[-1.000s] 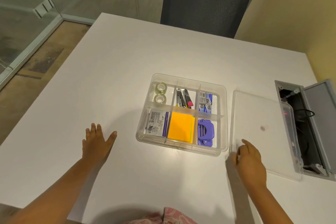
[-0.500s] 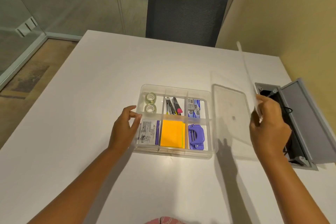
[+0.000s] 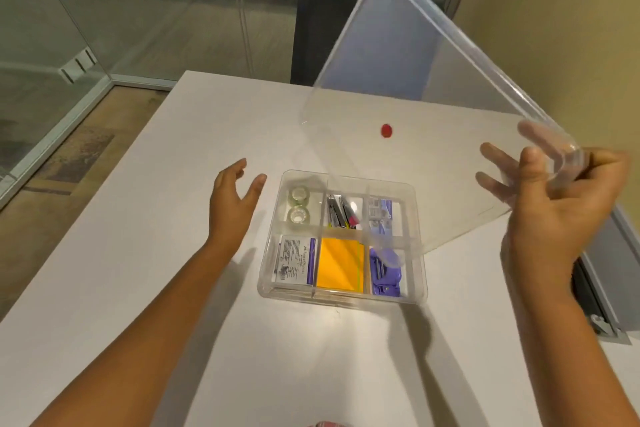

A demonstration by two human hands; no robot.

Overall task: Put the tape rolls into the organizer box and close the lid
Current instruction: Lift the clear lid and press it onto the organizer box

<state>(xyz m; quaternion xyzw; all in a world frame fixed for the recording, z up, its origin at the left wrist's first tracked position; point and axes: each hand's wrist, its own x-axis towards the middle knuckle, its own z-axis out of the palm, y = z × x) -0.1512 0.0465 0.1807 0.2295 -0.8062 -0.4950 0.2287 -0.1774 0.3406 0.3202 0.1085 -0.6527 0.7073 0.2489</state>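
The clear organizer box (image 3: 341, 298) sits mid-table with its top uncovered. Two clear tape rolls (image 3: 298, 204) lie in its far-left compartment. Other compartments hold pens, an orange sticky pad, a white packet and purple items. My right hand (image 3: 561, 211) grips the near-right corner of the clear lid (image 3: 426, 80), which carries a red dot. The lid is tilted up in the air, above and to the right of the box. My left hand (image 3: 233, 199) hovers open just left of the box, fingers spread, apart from it.
A dark office chair (image 3: 322, 35) stands beyond the far edge of the white table (image 3: 194, 135). At the right edge, a grey cable hatch (image 3: 602, 270) is open. Glass walls are at the left and a yellow wall at the right.
My right hand has lifted the lid off the table and swung it up and leftward over the box. My left hand came away from the box's left wall.
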